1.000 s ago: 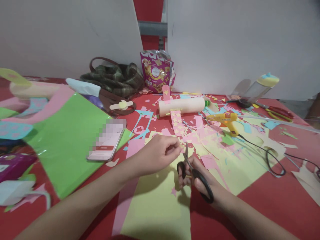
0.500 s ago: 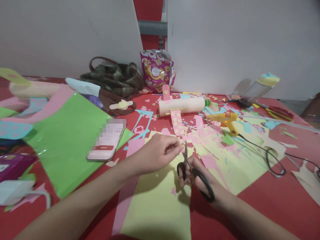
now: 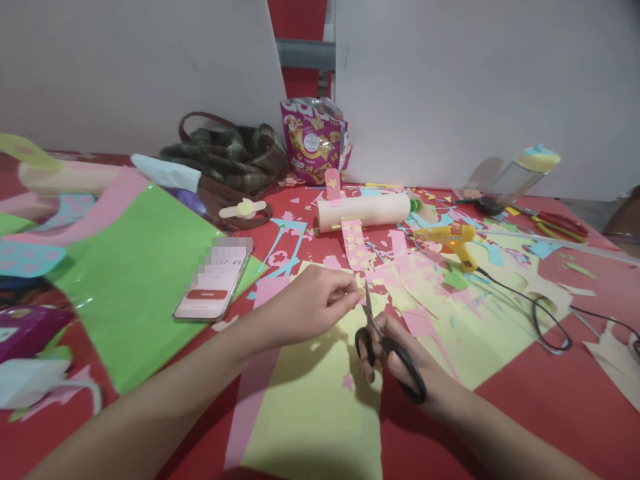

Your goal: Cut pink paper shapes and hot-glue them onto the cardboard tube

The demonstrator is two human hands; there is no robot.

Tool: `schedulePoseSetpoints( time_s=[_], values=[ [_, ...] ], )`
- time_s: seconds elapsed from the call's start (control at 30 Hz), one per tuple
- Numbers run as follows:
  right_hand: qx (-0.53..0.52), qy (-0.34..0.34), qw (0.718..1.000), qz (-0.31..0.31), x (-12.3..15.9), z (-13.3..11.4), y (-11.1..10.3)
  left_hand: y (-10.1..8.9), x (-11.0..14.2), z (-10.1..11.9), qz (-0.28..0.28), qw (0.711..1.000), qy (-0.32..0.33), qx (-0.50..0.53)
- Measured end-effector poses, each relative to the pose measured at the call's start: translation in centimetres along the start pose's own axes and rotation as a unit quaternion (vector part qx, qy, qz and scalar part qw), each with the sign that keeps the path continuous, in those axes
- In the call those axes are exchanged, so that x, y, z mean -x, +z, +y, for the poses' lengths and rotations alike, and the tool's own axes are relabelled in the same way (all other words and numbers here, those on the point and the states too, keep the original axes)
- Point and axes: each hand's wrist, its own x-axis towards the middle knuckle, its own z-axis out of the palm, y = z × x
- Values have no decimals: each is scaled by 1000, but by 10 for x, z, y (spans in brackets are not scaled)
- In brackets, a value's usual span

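Note:
My left hand [image 3: 320, 303] is closed in a pinch, with a tiny pink paper piece just showing at its fingertips. Close by on the right, my right hand [image 3: 395, 347] grips a pair of black-handled scissors [image 3: 371, 320], fingers through the loops and blades pointing up and away from me. The blade tips are beside the left fingertips; whether they touch the piece I cannot tell. Under both hands lies a pale yellow sheet [image 3: 315, 413] over a pink sheet [image 3: 245, 407]. A pink paper star [image 3: 347, 381] rests on the yellow sheet.
Paper scraps litter the red table around a cream tube [image 3: 370, 212] with pink strips. A yellow glue gun [image 3: 450, 240] with a black cord lies to the right. On the left, a phone [image 3: 215, 283] sits on a green sheet [image 3: 130, 287]. Behind stands a purple snack bag [image 3: 315, 143].
The scissor blades have drawn closer together and their tips have shifted slightly left, towards my left fingertips. My left hand has barely moved.

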Motion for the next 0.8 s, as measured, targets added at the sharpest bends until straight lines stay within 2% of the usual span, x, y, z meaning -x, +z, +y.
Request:
schedulePoseSetpoints(
  time_s=[0.43, 0.8],
  values=[
    [0, 2, 1000, 7, -3, 0, 1, -2, 0, 1, -1, 1000, -19, 7],
    [8, 14, 1000, 17, -1, 1, 1, -3, 0, -1, -28, 997, -54, 45]
  ],
)
